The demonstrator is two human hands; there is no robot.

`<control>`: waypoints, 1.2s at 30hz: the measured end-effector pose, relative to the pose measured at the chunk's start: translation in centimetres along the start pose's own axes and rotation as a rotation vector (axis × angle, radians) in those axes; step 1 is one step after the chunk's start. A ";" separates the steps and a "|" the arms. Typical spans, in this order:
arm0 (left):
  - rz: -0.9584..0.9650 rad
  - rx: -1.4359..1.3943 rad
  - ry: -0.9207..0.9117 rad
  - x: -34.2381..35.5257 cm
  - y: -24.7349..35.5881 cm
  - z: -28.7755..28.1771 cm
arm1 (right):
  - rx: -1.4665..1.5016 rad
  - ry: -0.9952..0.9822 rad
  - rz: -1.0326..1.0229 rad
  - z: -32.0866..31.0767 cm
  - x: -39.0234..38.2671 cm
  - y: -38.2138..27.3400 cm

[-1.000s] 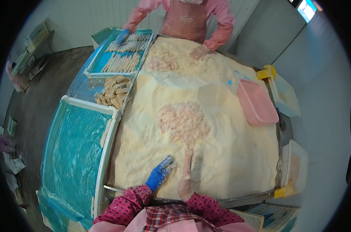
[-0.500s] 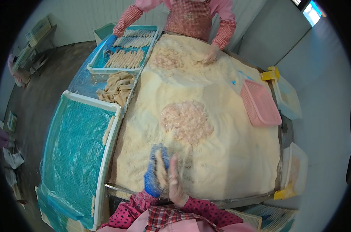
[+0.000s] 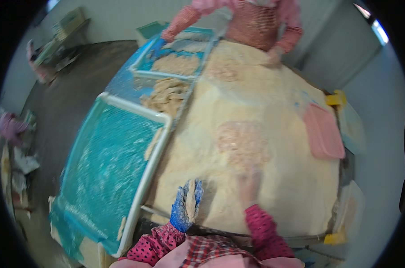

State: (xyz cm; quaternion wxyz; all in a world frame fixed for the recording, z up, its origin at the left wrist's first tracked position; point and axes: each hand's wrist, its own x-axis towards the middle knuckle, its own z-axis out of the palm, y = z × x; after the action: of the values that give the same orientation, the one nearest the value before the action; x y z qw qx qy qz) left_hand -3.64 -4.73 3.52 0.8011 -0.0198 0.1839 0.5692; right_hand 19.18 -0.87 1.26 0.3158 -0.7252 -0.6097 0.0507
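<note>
My left hand [image 3: 180,211], in a blue glove dusted with crumbs, holds a crumb-coated meat strip [image 3: 191,200] lengthwise along its palm. To the right, my right hand [image 3: 248,190] reaches forward to the near edge of a pile of pale pink raw meat pieces [image 3: 242,140]; motion smears its fingers. That pile lies on a wide bed of pale breadcrumbs [image 3: 296,196]. Left of my hands is a white-rimmed tray [image 3: 144,192] lined with teal plastic, with coated strips [image 3: 153,144] along its right side.
Across the table, a co-worker's bare hand [image 3: 274,57] rests by the crumbs, near a second meat pile [image 3: 224,73]. A filled tray [image 3: 162,75] and a crumpled tan cloth [image 3: 166,96] lie at the far left. A pink basket [image 3: 324,131] stands on the right.
My right hand has left the strip and moved forward and right to the meat pile. The strip stays in my left hand. The whole view has shifted and tilted.
</note>
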 end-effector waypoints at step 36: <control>0.431 2.149 -0.670 7.8 -5.5 -1.0 | 0.037 0.035 0.112 -1.3 -2.1 5.4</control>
State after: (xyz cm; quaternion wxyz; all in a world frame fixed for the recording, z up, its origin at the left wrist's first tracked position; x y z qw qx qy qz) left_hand 3.39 0.18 -0.90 0.2986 0.8594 0.3520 0.2200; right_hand 23.84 -3.61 -1.17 0.3365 -0.7529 -0.5616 0.0670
